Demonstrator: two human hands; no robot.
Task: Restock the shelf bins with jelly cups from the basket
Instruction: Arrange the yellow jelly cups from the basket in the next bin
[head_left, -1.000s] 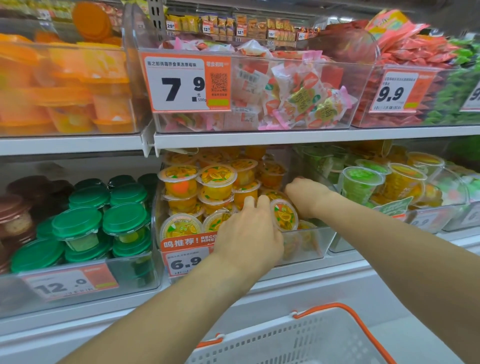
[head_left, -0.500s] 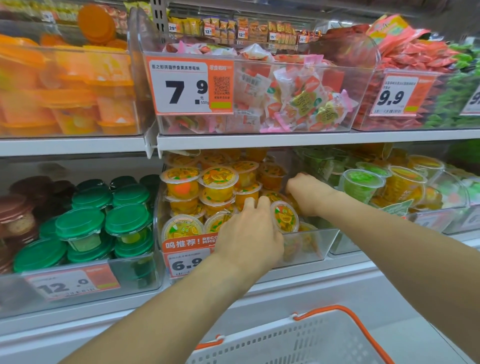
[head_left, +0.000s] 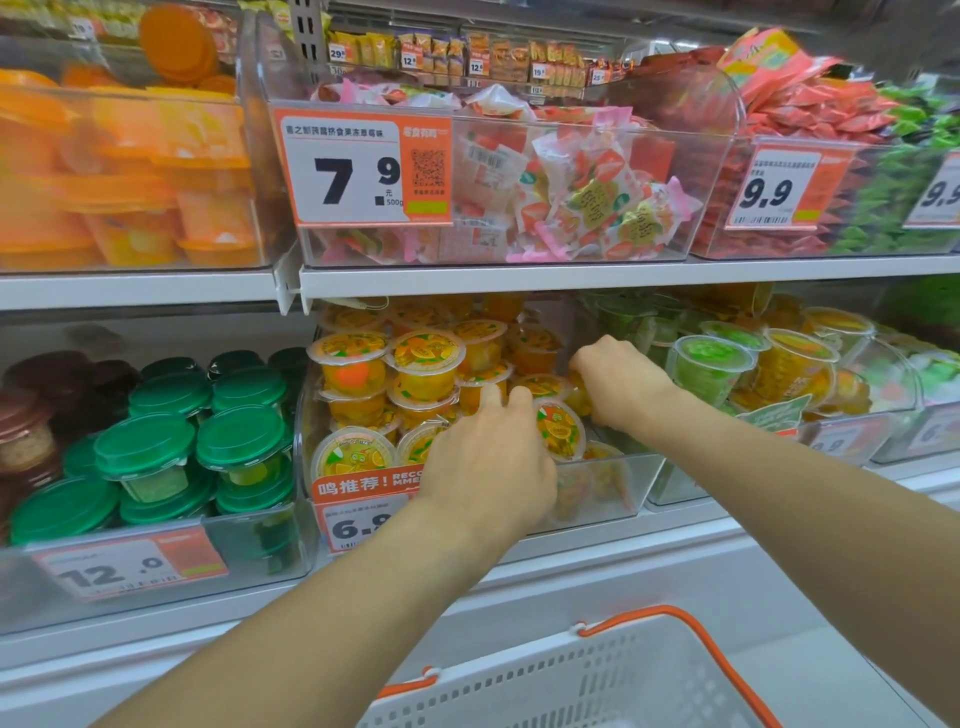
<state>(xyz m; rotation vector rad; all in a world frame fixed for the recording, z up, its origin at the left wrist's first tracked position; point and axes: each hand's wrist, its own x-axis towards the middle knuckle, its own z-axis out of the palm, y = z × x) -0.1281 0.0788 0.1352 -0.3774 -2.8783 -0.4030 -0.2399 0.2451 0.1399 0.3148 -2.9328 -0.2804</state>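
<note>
The clear shelf bin with the 6.9 price tag is packed with orange jelly cups. My left hand reaches over its front wall and holds a tilted orange jelly cup whose lid faces me. My right hand is further back at the bin's right side, fingers curled down round another orange cup that is mostly hidden. The white basket with an orange handle is below my arms; I cannot see inside it.
Left of the bin stand green-lidded tubs and brown-lidded ones. To the right is a bin of green and yellow cups. The upper shelf overhangs closely, carrying bins of wrapped sweets and orange tubs.
Hardly anything: both hands stay in the orange-cup bin, the right hand has crept slightly deeper, and the tilted cup stays by my left hand.
</note>
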